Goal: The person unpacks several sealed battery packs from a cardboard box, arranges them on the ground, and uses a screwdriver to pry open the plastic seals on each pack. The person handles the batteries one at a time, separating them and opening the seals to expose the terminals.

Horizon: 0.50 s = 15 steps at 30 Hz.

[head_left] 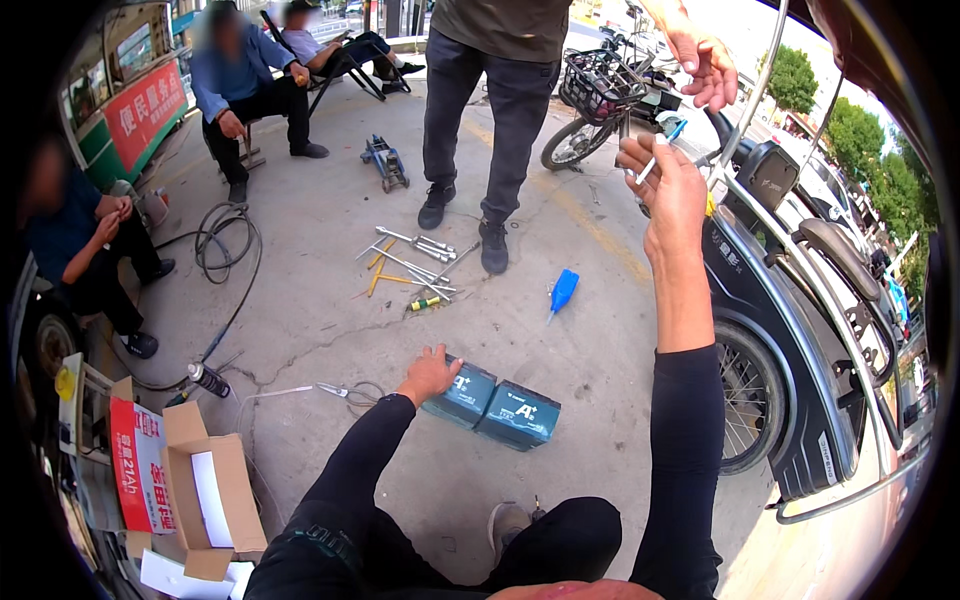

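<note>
My left hand rests with spread fingers on the left of two dark teal batteries on the pavement. My right hand is raised, fingers closed on a thin white cigarette-like stick; a small blue object shows just above it, too indistinct to name. A standing person's hand hangs above my right hand, fingers loosely curled. Scissors lie left of the batteries. Beyond them are several socket wrenches and a blue squeeze bottle.
An electric scooter stands close at right, another bike behind. Open cardboard boxes, a spray can and a looped hose lie at left. A floor jack sits farther back. Seated people line the back and left.
</note>
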{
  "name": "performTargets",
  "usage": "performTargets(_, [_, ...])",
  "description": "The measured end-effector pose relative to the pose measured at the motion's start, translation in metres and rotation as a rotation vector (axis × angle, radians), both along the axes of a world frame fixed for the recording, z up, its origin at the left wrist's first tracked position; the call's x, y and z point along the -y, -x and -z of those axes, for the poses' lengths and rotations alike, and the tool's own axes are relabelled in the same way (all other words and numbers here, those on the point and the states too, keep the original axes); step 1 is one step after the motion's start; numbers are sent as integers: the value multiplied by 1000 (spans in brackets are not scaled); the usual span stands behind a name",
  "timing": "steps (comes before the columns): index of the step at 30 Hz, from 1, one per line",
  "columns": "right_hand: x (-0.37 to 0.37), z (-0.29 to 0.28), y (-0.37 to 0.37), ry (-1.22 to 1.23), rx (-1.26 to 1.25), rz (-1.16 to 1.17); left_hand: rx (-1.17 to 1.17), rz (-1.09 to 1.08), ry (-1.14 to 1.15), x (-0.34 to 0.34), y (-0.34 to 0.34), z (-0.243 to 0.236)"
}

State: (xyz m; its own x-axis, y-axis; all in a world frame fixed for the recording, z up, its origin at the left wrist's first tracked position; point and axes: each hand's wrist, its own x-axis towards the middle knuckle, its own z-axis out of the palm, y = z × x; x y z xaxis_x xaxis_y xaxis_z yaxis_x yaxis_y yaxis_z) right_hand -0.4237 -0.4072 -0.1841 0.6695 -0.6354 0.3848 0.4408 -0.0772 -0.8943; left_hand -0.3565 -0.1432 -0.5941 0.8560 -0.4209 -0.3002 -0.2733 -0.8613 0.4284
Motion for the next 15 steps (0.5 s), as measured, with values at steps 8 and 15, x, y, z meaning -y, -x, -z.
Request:
performTargets(8, [-112,90,-44,520,-252,-315,152,-265,1037,-42,-47,-155])
performTargets(15, [-155,147,-80,823,-215,-446,530,-290,1328,-70,30,-263])
